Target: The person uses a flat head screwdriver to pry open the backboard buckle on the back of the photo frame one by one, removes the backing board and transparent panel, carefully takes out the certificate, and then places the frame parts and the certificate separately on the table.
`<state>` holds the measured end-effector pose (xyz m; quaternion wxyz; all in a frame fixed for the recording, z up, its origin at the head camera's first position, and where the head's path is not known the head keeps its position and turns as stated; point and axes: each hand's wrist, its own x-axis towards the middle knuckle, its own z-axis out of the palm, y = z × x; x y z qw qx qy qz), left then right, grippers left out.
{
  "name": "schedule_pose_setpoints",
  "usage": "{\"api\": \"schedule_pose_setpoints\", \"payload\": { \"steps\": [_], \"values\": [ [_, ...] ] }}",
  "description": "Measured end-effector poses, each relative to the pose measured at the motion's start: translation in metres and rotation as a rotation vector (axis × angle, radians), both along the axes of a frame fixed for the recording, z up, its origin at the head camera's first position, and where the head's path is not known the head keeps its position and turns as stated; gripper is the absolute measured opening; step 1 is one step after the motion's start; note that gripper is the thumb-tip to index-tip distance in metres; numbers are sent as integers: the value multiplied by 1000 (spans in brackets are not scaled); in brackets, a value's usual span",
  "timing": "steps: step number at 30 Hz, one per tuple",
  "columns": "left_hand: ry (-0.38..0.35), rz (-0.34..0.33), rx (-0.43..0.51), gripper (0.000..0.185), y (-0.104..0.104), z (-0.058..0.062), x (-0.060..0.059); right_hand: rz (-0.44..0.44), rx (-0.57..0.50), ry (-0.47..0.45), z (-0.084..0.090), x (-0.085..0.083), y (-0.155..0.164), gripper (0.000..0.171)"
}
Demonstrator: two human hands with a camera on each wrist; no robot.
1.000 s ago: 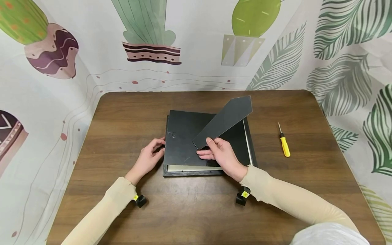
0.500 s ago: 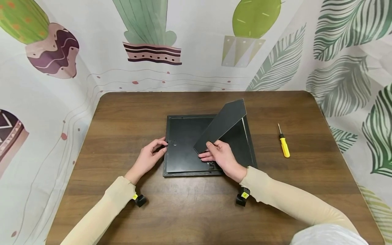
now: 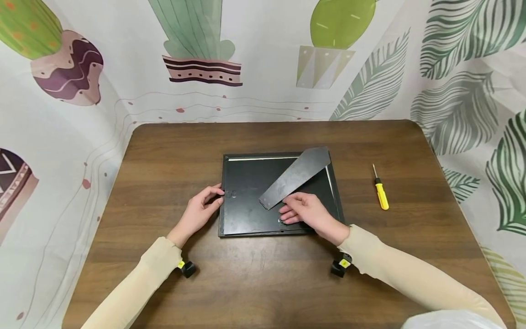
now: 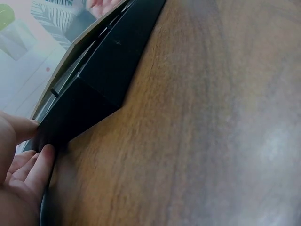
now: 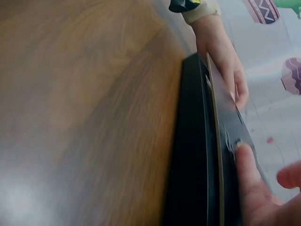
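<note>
A black picture frame (image 3: 222, 219) lies face down on the table, its black backing board (image 3: 246, 173) set within the rim. On the board, the easel stand (image 3: 297, 176) slants up to the far right. At the left side, my left hand (image 3: 201, 208) holds the frame's edge; the left wrist view shows fingertips (image 4: 44, 155) against its outer wall. My right hand (image 3: 306, 211) is over the board beside the stand. One fingertip (image 5: 243, 153) presses near a small metal hanger (image 5: 230, 141) in the right wrist view, the other visible digit standing apart from it.
A yellow-handled screwdriver (image 3: 381, 192) lies to the right on the wooden table (image 3: 164, 155). A cloth printed with cacti and leaves (image 3: 271, 41) hangs behind the table. Each wrist wears a small black camera (image 3: 188, 269).
The backing board has gone down into the frame and slid slightly nearer. My right hand has let go of the stand, which now leans lower, and has moved right and down onto the board.
</note>
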<state>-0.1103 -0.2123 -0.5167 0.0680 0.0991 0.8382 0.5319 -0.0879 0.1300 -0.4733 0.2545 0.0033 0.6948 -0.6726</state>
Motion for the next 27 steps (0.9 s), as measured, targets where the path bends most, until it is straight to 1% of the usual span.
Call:
{"api": "schedule_pose_setpoints", "payload": {
  "steps": [2,4,8,11,15,17,19,22,27],
  "values": [
    [2,-1,7,16,-2,-1,0,28,39,0,1,2,13,29],
    [5,-4,16,16,-3,-1,-1,49,103,21,2,4,27,27],
    [14,-11,23,15,-4,-1,-1,70,302,125,5,6,57,21],
    [18,-12,23,15,-3,-2,-1,62,456,199,9,7,79,18],
    [19,-11,22,16,-2,-2,0,42,636,258,16,10,104,18],
    [19,-11,18,16,-2,-2,0,55,714,265,19,12,113,19],
    [17,-11,16,16,-2,-1,1,72,762,260,22,15,119,20],
    [3,-12,19,16,-2,1,1,98,799,257,25,18,121,21],
    [-19,-7,52,11,-2,1,1,131,845,310,28,23,119,18]
  ]
}}
